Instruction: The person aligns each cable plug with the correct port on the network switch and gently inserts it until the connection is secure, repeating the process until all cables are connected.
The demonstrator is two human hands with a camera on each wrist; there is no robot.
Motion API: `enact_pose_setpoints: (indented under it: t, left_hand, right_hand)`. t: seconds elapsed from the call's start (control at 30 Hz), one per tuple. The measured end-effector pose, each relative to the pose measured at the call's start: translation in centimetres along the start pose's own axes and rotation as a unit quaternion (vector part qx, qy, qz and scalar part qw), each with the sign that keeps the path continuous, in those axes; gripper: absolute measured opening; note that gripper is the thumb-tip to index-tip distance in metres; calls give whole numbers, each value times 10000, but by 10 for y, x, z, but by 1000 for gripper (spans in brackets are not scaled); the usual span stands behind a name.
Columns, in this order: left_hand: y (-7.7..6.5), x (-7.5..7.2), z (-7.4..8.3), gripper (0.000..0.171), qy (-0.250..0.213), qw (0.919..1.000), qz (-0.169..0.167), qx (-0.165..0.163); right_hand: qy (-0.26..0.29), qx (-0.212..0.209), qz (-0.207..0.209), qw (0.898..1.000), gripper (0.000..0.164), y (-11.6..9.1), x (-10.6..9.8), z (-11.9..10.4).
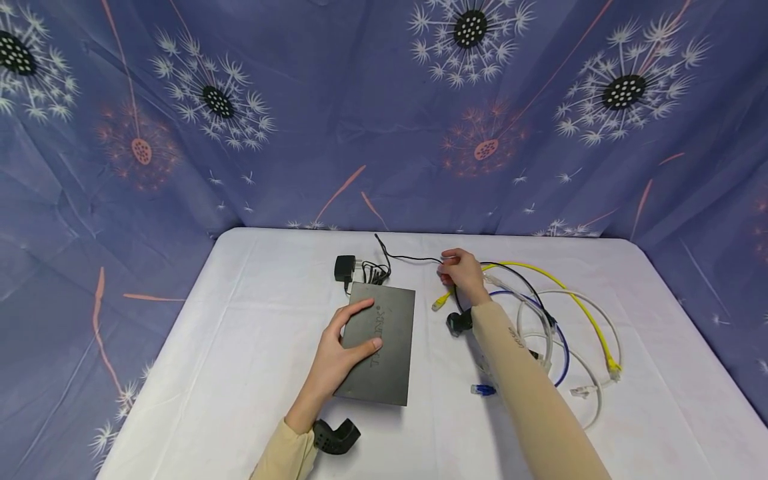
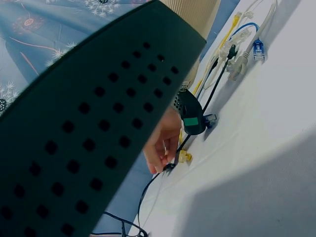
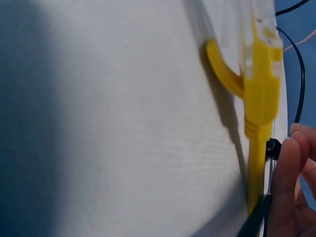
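Note:
A flat dark grey network switch point(image 1: 393, 320) is on the white table's middle, held along its left side by my left hand point(image 1: 336, 350). Thumb and one finger lie across its top; the other fingers are hidden. A dark panel with rows of square holes point(image 2: 103, 126) fills much of the left wrist view. Beyond the switch, my right hand point(image 1: 462, 275) pinches a thin black power cord point(image 1: 414, 258). In the right wrist view a small black knob point(image 3: 273, 148) shows at those fingertips point(image 3: 289, 153). The cord runs left to a black power adapter point(image 1: 345, 268) with a bundled coil.
Right of the switch lies a loose tangle of network cables: a yellow cable point(image 1: 540, 270), a blue cable point(image 1: 565, 360) and a grey-white cable point(image 1: 600, 400). The yellow plug point(image 1: 440, 303) lies just below my right hand. A patterned blue cloth point(image 1: 372, 120) hangs behind the table.

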State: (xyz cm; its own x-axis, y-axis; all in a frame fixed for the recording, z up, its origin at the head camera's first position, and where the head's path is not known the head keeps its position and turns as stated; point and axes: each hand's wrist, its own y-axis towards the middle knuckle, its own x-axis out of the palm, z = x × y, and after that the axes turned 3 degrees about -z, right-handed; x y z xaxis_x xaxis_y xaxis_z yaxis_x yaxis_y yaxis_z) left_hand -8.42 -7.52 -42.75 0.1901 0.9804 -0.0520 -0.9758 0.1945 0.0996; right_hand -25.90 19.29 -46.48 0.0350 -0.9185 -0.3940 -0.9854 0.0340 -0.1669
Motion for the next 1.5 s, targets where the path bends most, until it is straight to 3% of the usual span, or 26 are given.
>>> enact_pose_setpoints:
  t: [0.67,0.83,1.1,1.5]
  left_hand:
    - [1,1,0,59,-9,10000,-46,-73]
    - [1,1,-1,58,-14,10000,-56,-72]
    - [-1,0,-2,57,-14,9999,-22,-102]
    - [-1,0,-6,58,4,9999,46,-120]
  right_hand:
    - [-1385,-14,75,9903,11,-1,4,-4]
    - [-1111,-81,108,9937,10,-3,3,-3]
    - [-88,-218,-128,9996,13,-10,0,-2]
    - [414,-317,-523,9973,24,-26,-3,-11]
